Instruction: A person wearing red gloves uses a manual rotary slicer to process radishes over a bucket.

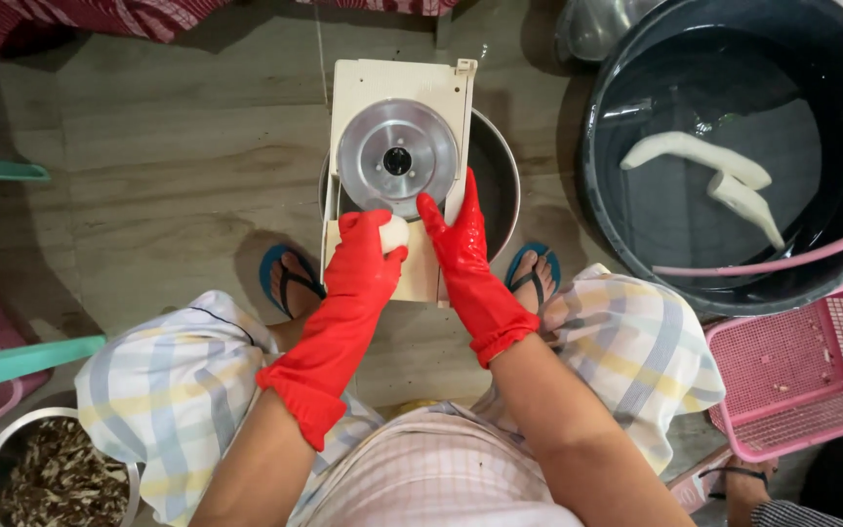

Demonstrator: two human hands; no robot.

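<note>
- Gripping a pale white vegetable piece (pixel 394 232), the left hand (pixel 365 262) in its red rubber glove has its fingers (pixel 355 226) curled round it, pressing it against the cream slicer board (pixel 394 83) just below the round metal blade disc (pixel 398 157).
- The right hand (pixel 461 249), gloved in the same red, lies with fingers (pixel 429 209) straight and close together, flat along the right edge of the board; it steadies the slicer and holds nothing else (the thumb side touches the disc's lower rim).
- The slicer rests across a steel bowl (pixel 496 181), whose rim shows on the right of the board.
- Beneath and to either side of the bowl are the person's feet in blue flip-flops (pixel 287 278), planted on the wooden floor (pixel 168 166), with pale checked trouser knees spread wide.
- Well off to the right stands a large dark tub of water (pixel 626 195) with two long white peeled pieces (pixel 700 156) floating in it and a pink hose over its rim.
- A pink plastic basket (pixel 802 376) sits just below the tub.
- At the lower left corner, a steel bowl of brownish shreds (pixel 56 478) sits near the left knee.
</note>
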